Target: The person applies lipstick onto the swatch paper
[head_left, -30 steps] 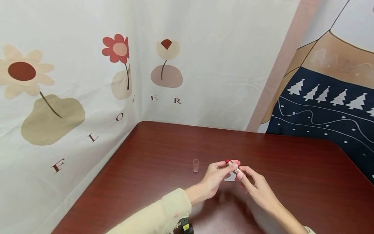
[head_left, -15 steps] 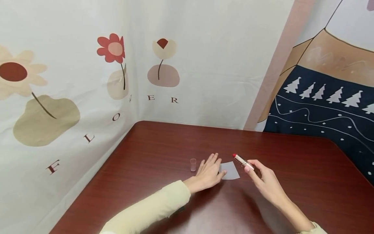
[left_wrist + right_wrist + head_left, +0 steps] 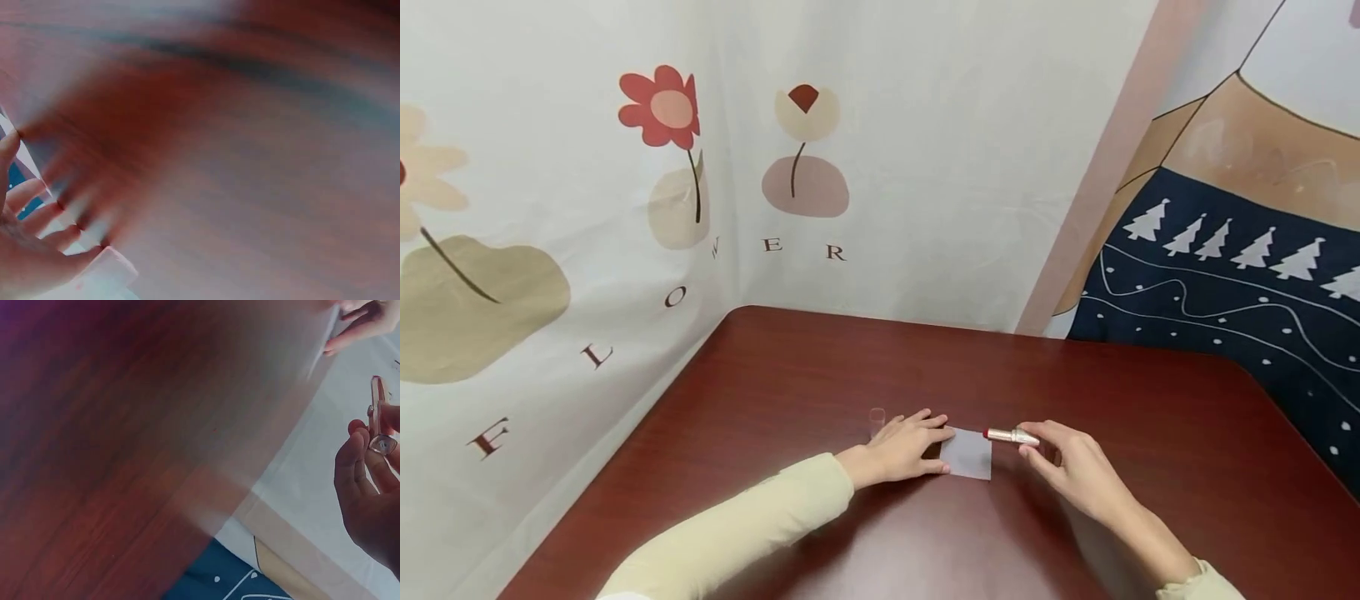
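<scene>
In the head view a lipstick (image 3: 1011, 436) with a bare red tip is pinched at its base by my right hand (image 3: 1078, 467). Its tip points left, by the right edge of a small pale square of paper (image 3: 967, 455) on the table. With fingers spread, my left hand (image 3: 901, 448) lies flat, its thumb and fingertips on the paper's left edge. A clear cap (image 3: 877, 419) stands just behind the left hand, partly hidden by it; the left wrist view shows the cap (image 3: 114, 270) close by the fingers. The right wrist view shows the lipstick (image 3: 377, 403) between thumb and fingers.
A dark red wooden table (image 3: 820, 367) lies under both hands. Around its back and left side hang printed curtains (image 3: 925, 167) with flowers and letters. A dark blue panel with white trees (image 3: 1217, 292) hangs at the right.
Earlier both hands held the lipstick. My left hand let go and spread onto the paper, which has since shifted left and turned. My right hand has tilted the lipstick level beside it.
</scene>
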Demonstrator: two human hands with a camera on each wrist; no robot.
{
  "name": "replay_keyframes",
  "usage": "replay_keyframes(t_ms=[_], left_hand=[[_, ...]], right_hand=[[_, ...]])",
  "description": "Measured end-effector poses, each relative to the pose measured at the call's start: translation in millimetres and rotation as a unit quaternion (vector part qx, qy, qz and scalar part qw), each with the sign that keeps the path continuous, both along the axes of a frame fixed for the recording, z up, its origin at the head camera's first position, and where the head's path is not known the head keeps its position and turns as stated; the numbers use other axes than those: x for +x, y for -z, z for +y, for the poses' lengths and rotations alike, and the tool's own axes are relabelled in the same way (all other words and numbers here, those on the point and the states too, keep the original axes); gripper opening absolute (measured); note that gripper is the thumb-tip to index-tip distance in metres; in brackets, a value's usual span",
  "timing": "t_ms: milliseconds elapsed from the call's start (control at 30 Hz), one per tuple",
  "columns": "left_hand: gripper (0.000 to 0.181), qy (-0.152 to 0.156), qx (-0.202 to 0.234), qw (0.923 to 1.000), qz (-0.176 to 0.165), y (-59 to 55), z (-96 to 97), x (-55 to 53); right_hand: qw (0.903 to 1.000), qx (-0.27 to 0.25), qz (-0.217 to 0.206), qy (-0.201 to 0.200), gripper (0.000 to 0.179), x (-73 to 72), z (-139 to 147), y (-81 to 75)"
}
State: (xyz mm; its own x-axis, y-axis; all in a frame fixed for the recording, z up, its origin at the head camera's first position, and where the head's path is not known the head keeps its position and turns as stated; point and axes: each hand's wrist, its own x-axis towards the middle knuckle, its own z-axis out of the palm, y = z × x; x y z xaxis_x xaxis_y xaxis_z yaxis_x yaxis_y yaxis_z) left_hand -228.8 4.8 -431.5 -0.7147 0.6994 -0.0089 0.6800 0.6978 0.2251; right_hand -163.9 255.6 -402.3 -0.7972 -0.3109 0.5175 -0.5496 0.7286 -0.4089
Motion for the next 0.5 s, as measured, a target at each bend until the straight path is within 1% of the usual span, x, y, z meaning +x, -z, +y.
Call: replay_keyframes(t_ms=[100,167,233,267,367,500], left_hand=[[0.055,0.005,0.03,0.9992,-0.027,3.0,-7.3,0.8],[0.055,0.002,0.048,0.998,-0.041,4.9,-8.7,2.6],[0.055,-0.005,0.064,0.9964,-0.054,6.4,-8.7,2.2],[0.054,-0.008,0.073,0.9957,-0.057,5.6,-8.1,1.6],[0.054,-0.012,0.09,0.9947,-0.049,3.9,-5.2,-0.9],[0.055,-0.034,0.102,0.9932,-0.046,3.5,-4.0,-1.8]], right_hand=[[0.9997,0.02,0.008,-0.008,0.024,-5.3,-5,8.7],[0.9994,0.032,0.006,-0.011,0.023,-10.2,-10,15.2],[0.9989,0.045,-0.003,-0.008,0.022,-16.5,-14,20.0],[0.9988,0.049,-0.006,-0.004,0.022,-20.1,-15,21.1],[0.9983,0.055,-0.01,0.018,0.023,-29.6,-18,21.8],[0.9967,0.073,-0.023,0.025,0.021,-36.9,-23,21.6]])
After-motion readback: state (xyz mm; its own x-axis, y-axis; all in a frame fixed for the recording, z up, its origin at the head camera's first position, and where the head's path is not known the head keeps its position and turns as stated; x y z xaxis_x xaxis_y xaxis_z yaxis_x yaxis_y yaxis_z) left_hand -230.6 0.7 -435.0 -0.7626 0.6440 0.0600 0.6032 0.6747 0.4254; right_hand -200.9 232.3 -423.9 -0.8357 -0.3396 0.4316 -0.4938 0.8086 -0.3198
